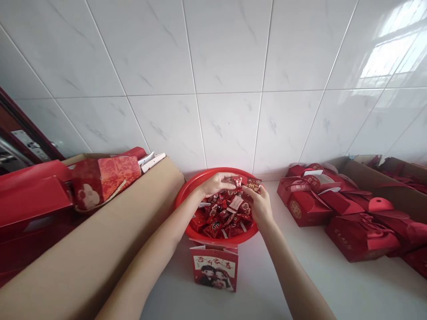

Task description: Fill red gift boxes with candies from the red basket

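Note:
Both my hands are above a round red plastic basket filled with red-wrapped candies. Between the fingertips of my left hand is a small red wrapped candy. My right hand pinches a flat red packet with gold lettering, close beside that candy. Just in front of the basket, a red gift box with a cartoon couple printed on it stands upright on the white surface; its top looks open.
On the left, a large cardboard box holds red gift bags. Several red ribboned boxes stand on the right, with another cardboard box behind them. A white tiled wall rises behind the basket.

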Tool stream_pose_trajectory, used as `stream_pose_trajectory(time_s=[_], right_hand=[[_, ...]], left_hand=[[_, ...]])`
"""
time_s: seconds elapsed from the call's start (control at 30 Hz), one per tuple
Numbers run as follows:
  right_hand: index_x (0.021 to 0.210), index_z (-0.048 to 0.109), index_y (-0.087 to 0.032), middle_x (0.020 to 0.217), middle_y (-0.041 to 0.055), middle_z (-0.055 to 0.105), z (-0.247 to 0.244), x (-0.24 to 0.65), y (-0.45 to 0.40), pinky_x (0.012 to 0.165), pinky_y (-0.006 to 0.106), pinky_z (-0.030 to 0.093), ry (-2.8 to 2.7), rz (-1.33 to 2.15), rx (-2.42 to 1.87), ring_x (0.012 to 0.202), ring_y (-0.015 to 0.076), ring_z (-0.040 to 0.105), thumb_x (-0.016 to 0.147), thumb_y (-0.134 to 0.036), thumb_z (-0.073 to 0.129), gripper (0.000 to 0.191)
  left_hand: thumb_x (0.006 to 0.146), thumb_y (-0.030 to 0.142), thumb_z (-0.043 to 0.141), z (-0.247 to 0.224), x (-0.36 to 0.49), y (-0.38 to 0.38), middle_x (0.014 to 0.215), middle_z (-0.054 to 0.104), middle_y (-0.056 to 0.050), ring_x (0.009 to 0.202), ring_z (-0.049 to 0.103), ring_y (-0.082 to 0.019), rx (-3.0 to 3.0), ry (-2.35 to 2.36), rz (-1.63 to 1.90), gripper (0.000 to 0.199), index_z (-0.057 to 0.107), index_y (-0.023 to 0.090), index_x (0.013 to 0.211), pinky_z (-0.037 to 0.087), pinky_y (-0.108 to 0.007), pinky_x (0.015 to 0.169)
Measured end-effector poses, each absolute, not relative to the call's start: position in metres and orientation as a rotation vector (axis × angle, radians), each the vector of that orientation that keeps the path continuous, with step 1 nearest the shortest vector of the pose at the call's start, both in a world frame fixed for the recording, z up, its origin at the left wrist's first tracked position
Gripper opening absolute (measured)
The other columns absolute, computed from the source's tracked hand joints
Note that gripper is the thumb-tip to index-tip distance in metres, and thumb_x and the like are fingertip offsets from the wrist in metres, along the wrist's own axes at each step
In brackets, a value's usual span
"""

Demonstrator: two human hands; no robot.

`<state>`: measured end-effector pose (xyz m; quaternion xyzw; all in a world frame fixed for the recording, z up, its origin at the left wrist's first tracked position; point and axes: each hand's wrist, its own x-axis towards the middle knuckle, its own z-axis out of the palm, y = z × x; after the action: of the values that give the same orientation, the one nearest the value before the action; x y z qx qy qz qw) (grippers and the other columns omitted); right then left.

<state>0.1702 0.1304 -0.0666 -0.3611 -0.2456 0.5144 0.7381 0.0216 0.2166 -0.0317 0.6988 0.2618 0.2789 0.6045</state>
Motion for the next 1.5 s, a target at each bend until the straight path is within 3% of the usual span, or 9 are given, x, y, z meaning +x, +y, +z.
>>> stream_pose_trajectory(time_s=[0.47,0.73,0.93,1.07,1.13,1.2,1.27,1.43,1.5], right_hand=[[0.089,0.07,-0.017,0.08,0.0013,0.075,-0.065,0.17,0.128,0.061,0.025,0.055,-0.645,1.157,-0.766,0.068,0.0163,0.069,0.06,-0.026,0.085,0.033],[0.091,0.071,-0.018,0.088,0.0026,0.075,-0.065,0.173,0.127,0.062,0.026,0.059,-0.663,1.231,-0.773,0.075,0.0172,0.07,0.057,-0.03,0.089,0.04],[0.081,0.07,-0.016,0.077,0.0023,0.074,-0.063,0.172,0.127,0.058,0.027,0.057,-0.587,1.203,-0.775,0.064,0.0161,0.067,0.049,-0.027,0.091,0.039],[0.078,0.068,-0.017,0.074,0.0021,0.074,-0.059,0.171,0.126,0.054,0.027,0.054,-0.478,1.143,-0.796,0.061,0.017,0.067,0.049,-0.023,0.088,0.036],[0.077,0.066,-0.018,0.071,0.0017,0.073,-0.057,0.17,0.125,0.053,0.026,0.054,-0.439,1.141,-0.808,0.062,0.0175,0.067,0.049,-0.021,0.086,0.035],[0.076,0.065,-0.017,0.07,0.0016,0.073,-0.055,0.17,0.125,0.054,0.026,0.054,-0.432,1.141,-0.809,0.062,0.0175,0.067,0.049,-0.021,0.085,0.033],[0.076,0.065,-0.017,0.07,0.0013,0.073,-0.054,0.169,0.124,0.054,0.026,0.054,-0.429,1.137,-0.814,0.062,0.017,0.067,0.05,-0.02,0.084,0.032],[0.077,0.065,-0.018,0.071,0.0012,0.073,-0.053,0.169,0.123,0.05,0.025,0.052,-0.437,1.145,-0.829,0.061,0.0173,0.067,0.052,-0.019,0.082,0.03],[0.078,0.066,-0.018,0.072,0.0016,0.074,-0.054,0.169,0.123,0.051,0.026,0.053,-0.452,1.149,-0.816,0.062,0.018,0.068,0.053,-0.02,0.082,0.03]], left_hand=[[0.073,0.041,0.082,-0.028,0.031,0.203,0.103,0.076,-0.01,0.098,0.068,-0.024,1.711,0.636,0.78,0.042,0.074,0.012,0.102,0.052,-0.039,0.093],[0.067,0.041,0.087,-0.033,0.032,0.206,0.093,0.069,-0.005,0.092,0.065,-0.02,1.761,0.675,0.795,0.063,0.064,0.014,0.119,0.051,-0.033,0.084],[0.074,0.047,0.078,-0.036,0.029,0.207,0.091,0.066,-0.003,0.087,0.061,-0.018,1.855,0.763,0.73,0.045,0.066,0.016,0.103,0.049,-0.031,0.08],[0.084,0.045,0.063,-0.047,0.02,0.217,0.094,0.071,-0.005,0.087,0.064,-0.02,1.955,0.907,0.369,0.03,0.071,0.018,0.096,0.048,-0.029,0.076],[0.07,0.03,0.073,-0.055,0.014,0.224,0.087,0.072,-0.002,0.08,0.064,-0.019,2.078,1.079,0.154,0.021,0.075,0.022,0.089,0.046,-0.025,0.067],[0.051,0.013,0.078,-0.062,0.008,0.23,0.078,0.071,0.001,0.07,0.062,-0.018,2.151,1.182,0.037,0.031,0.077,0.025,0.081,0.041,-0.024,0.059],[0.044,0.007,0.077,-0.066,0.004,0.234,0.067,0.068,0.002,0.061,0.058,-0.017,2.148,1.219,0.01,0.031,0.076,0.024,0.07,0.037,-0.024,0.053],[0.058,0.022,0.076,-0.061,-0.004,0.237,0.061,0.067,-0.001,0.056,0.055,-0.017,2.132,1.291,0.106,0.005,0.074,0.02,0.063,0.037,-0.026,0.053],[0.067,0.03,0.073,-0.056,-0.007,0.237,0.064,0.069,-0.002,0.058,0.056,-0.017,2.122,1.279,0.185,0.011,0.076,0.019,0.068,0.039,-0.028,0.056]])
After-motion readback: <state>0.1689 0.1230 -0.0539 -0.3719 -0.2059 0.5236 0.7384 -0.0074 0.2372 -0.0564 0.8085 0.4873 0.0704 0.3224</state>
